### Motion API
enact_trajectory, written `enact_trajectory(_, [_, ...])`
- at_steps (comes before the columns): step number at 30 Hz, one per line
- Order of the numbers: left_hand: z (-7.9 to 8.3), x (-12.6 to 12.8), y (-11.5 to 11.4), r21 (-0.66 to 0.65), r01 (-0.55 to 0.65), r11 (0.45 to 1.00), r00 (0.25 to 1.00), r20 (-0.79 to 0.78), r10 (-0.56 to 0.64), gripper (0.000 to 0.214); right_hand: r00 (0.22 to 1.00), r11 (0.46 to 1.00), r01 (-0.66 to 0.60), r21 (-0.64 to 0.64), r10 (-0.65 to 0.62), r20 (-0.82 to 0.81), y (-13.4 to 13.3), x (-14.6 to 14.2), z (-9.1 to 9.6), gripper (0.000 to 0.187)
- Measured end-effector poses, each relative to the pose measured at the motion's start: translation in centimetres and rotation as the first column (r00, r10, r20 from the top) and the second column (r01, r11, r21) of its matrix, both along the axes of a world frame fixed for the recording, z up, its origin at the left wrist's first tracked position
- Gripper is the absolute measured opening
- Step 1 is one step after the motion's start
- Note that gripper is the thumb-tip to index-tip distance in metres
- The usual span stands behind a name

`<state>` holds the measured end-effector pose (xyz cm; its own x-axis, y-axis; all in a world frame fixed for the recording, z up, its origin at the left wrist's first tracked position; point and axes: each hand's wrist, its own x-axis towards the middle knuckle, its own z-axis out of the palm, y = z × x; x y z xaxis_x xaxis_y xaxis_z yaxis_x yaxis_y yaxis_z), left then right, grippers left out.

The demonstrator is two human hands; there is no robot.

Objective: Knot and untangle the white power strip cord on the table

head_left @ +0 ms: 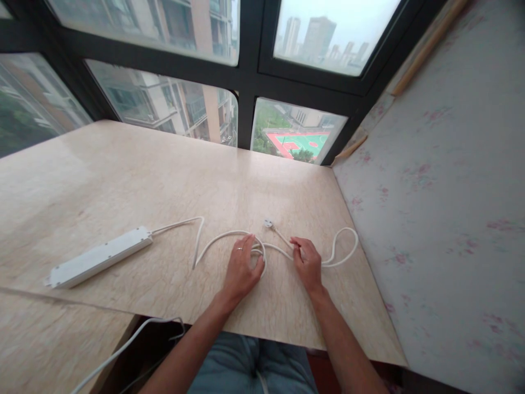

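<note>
A white power strip (98, 256) lies on the beige stone tabletop (172, 180) at the left. Its white cable (199, 236) snakes right in loose loops and ends at a white plug (268, 223). My left hand (241, 268) rests on the cable near the middle, fingers curled around a loop of it. My right hand (307, 261) pinches the cable just to the right, below the plug. A further loop (342, 246) lies right of that hand.
A large dark-framed window (246, 82) runs along the far edge of the table. A pale floral wall (443, 208) closes the right side. Another white cord (123, 347) hangs below the table's front edge at the left, beside my blue-trousered lap (246, 366).
</note>
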<state>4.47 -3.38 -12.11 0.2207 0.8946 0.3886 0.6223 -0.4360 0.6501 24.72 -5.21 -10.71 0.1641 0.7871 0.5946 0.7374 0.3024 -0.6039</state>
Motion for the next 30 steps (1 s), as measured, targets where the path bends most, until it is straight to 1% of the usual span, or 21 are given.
enact_trajectory(2, [0.1, -0.1, 0.2, -0.056, -0.039, 0.998, 0.994, 0.097, 0.044, 0.045, 0.996, 0.992, 0.074, 0.106, -0.067, -0.064, -0.3, 0.2, 0.3, 0.019])
enact_trajectory(4, [0.4, -0.2, 0.6, -0.116, -0.081, 0.99, 0.978, 0.183, 0.101, 0.038, 0.984, 0.975, 0.142, 0.171, -0.121, -0.129, -0.5, 0.4, 0.5, 0.017])
enact_trajectory(7, [0.8, -0.2, 1.0, -0.194, -0.104, 0.975, 0.943, 0.294, 0.159, 0.029, 0.972, 0.971, 0.179, 0.157, -0.15, -0.182, -0.6, 0.5, 0.6, 0.016])
enact_trajectory(12, [1.2, -0.2, 1.1, -0.279, -0.106, 0.954, 0.874, 0.431, 0.223, 0.021, 0.973, 0.98, 0.158, 0.12, -0.134, -0.187, -0.4, 0.5, 0.4, 0.018])
enact_trajectory(19, [1.3, -0.3, 1.3, -0.287, -0.139, 0.948, 0.823, 0.499, 0.272, 0.018, 0.96, 0.976, 0.184, 0.12, -0.152, -0.234, -0.3, 1.1, -0.1, 0.019])
enact_trajectory(24, [0.9, -0.2, 1.6, -0.284, -0.133, 0.95, 0.817, 0.51, 0.267, 0.019, 0.952, 0.971, 0.204, 0.123, -0.168, -0.256, -0.3, 1.4, -0.6, 0.018])
enact_trajectory(30, [0.6, -0.1, 1.5, -0.25, -0.152, 0.956, 0.822, 0.504, 0.263, 0.018, 0.953, 0.975, 0.181, 0.129, -0.142, -0.268, -0.7, 1.4, -1.0, 0.016])
